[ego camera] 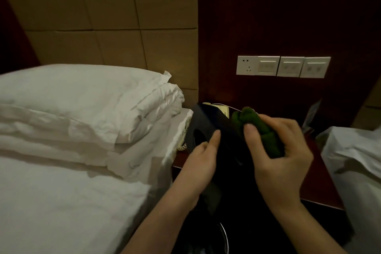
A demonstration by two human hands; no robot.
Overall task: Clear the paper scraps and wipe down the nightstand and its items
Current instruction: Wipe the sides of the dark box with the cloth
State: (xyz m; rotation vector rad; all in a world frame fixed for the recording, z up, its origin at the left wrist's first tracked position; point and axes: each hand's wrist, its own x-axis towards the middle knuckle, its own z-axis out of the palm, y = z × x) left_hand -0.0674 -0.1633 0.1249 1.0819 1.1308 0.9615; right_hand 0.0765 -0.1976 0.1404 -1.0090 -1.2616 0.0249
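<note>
The left hand is gripping a dark box with an oval opening, lifted over the nightstand surface. The right hand is clutching a bunched green cloth and pressing it on the box top. A cream telephone is sitting behind, beside the bed.

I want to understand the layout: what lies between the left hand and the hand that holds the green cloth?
In the head view, a dark box lies between them: the left hand holds it, and the right hand grips the green cloth against it.
</note>
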